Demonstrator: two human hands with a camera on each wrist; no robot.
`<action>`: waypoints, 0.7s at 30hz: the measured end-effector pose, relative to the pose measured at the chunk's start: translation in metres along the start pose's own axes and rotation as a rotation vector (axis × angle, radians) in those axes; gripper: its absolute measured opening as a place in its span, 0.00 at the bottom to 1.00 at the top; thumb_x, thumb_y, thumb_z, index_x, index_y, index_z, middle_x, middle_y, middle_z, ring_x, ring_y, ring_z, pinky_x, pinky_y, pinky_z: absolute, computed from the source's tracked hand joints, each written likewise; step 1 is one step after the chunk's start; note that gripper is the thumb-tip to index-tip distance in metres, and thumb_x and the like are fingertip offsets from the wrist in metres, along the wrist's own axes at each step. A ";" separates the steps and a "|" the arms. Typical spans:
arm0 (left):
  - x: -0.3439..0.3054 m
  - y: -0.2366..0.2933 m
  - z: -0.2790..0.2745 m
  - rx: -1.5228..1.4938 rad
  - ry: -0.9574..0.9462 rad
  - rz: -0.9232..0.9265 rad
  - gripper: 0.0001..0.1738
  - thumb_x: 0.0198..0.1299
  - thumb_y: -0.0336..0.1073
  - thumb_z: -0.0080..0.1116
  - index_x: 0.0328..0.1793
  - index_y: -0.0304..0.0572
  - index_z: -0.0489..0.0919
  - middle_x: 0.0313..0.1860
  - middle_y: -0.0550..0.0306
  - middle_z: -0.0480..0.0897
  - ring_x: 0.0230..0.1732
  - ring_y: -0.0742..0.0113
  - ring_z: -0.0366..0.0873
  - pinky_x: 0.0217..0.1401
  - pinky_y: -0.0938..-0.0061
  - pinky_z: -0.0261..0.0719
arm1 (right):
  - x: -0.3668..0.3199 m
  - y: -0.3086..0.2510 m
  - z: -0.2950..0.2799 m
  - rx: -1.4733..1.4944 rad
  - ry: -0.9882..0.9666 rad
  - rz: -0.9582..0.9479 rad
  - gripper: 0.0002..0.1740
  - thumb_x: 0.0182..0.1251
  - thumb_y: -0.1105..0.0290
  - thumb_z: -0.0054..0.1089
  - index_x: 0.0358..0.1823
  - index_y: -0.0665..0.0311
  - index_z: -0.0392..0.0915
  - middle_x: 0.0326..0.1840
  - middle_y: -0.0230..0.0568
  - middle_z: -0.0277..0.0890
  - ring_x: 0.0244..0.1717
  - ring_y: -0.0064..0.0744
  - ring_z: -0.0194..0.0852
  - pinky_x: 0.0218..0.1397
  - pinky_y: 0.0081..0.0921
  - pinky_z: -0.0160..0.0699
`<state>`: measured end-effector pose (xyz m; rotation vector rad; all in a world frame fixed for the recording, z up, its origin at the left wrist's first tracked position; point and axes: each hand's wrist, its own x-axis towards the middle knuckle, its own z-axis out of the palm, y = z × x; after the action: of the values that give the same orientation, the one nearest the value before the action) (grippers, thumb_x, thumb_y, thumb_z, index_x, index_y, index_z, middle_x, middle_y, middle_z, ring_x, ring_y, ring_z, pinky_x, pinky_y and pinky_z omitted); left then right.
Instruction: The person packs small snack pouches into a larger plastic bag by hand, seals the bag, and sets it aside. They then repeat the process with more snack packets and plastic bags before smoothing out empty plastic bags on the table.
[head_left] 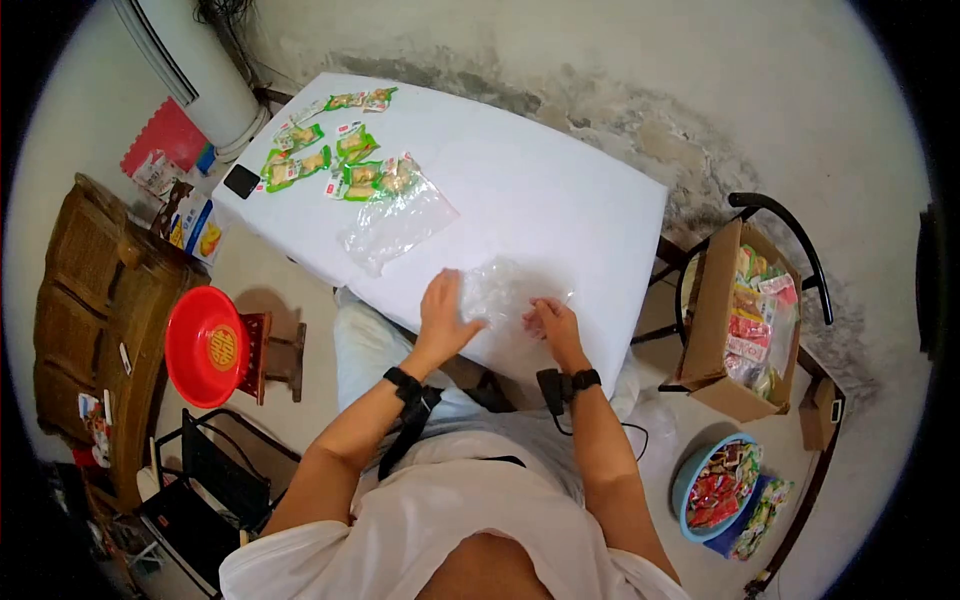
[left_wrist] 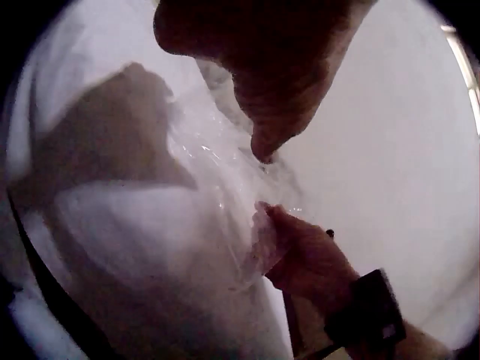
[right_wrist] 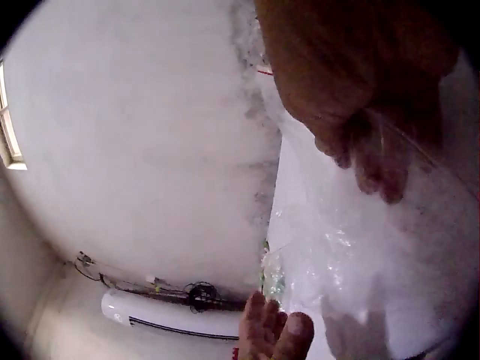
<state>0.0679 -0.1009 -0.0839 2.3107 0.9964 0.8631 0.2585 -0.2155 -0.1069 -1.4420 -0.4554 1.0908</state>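
A clear plastic bag (head_left: 492, 292) lies crumpled over the near part of the white-covered table, between both hands. My right hand (head_left: 553, 328) grips the bag's right side with curled fingers; film stretches across its fingertips (right_wrist: 386, 187) in the right wrist view. At the bag's left side is my left hand (head_left: 443, 318), fingers straight and thumb spread, holding nothing. Farther off on the tabletop, a second clear bag (head_left: 395, 230) lies flat, with green-and-clear snack packets (head_left: 362, 180) at its far end.
More green packets (head_left: 295, 168) and a black phone (head_left: 241, 181) lie at the table's far left. A cardboard box (head_left: 712, 330) of packaged snacks sits on a chair at right, above a blue basin (head_left: 682, 490) of packets. A red basin (head_left: 185, 345) stands at left.
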 end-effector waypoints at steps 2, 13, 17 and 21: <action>0.009 0.010 0.003 0.031 -0.120 0.093 0.48 0.40 0.44 0.71 0.65 0.31 0.59 0.65 0.36 0.60 0.67 0.43 0.55 0.66 0.57 0.54 | 0.002 0.005 -0.002 0.001 -0.033 -0.003 0.13 0.68 0.62 0.49 0.44 0.63 0.75 0.28 0.33 0.79 0.24 0.20 0.75 0.24 0.15 0.67; 0.058 -0.016 0.035 -0.685 -0.012 -0.449 0.10 0.64 0.37 0.48 0.34 0.39 0.72 0.20 0.64 0.70 0.22 0.77 0.64 0.26 0.80 0.65 | -0.011 -0.004 -0.022 -0.020 0.157 -0.037 0.13 0.66 0.60 0.52 0.39 0.62 0.76 0.18 0.25 0.65 0.18 0.16 0.63 0.19 0.14 0.60; 0.058 -0.016 0.034 -0.755 0.059 -0.546 0.12 0.65 0.42 0.49 0.35 0.42 0.70 0.22 0.68 0.65 0.23 0.81 0.60 0.24 0.82 0.64 | -0.013 -0.008 -0.019 0.058 0.294 -0.031 0.11 0.67 0.63 0.49 0.31 0.62 0.73 0.15 0.24 0.60 0.13 0.15 0.54 0.14 0.16 0.57; 0.053 -0.010 0.023 -1.068 0.003 -0.736 0.14 0.63 0.46 0.52 0.42 0.45 0.69 0.29 0.66 0.70 0.28 0.79 0.67 0.27 0.81 0.67 | -0.012 0.000 -0.018 0.146 0.405 -0.106 0.12 0.69 0.61 0.46 0.33 0.61 0.72 0.15 0.24 0.60 0.12 0.15 0.53 0.13 0.17 0.57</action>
<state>0.1079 -0.0585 -0.0866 0.9483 0.9352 0.7783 0.2674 -0.2346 -0.1054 -1.4462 -0.1572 0.7077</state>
